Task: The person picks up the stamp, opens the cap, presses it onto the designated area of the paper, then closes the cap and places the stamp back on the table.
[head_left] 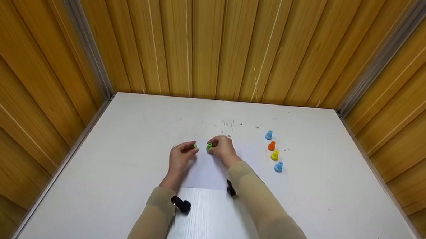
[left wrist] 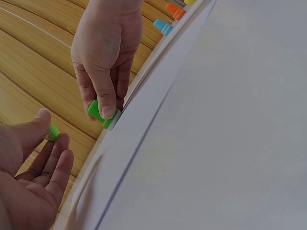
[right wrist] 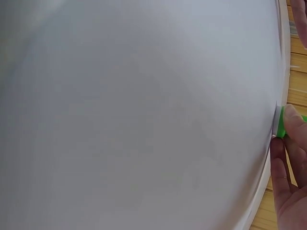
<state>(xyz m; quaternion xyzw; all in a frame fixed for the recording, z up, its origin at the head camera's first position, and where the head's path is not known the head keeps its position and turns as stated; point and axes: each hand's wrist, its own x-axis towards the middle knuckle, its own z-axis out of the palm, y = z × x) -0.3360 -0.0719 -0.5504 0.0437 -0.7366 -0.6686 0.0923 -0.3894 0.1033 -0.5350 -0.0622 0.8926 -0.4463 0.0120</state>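
Between thumb and fingers, my right hand [head_left: 224,148] grips a small green stamp [left wrist: 100,113] by its narrow top. Its pale base meets the white paper [head_left: 208,176] in the left wrist view, and also at the edge of the right wrist view. To the left, my left hand [head_left: 180,157] pinches a small green cap [left wrist: 53,131] between thumb and fingertips, held above the surface and apart from the stamp. Some marks show on the cap, too small to read.
Right of the paper, a row of similar pieces stands on the white table [head_left: 123,201]: a blue one [head_left: 268,135], an orange one [head_left: 271,146], a yellow one [head_left: 275,155] and another blue one [head_left: 279,167]. Wood-patterned walls [head_left: 205,43] rise behind and at both sides.
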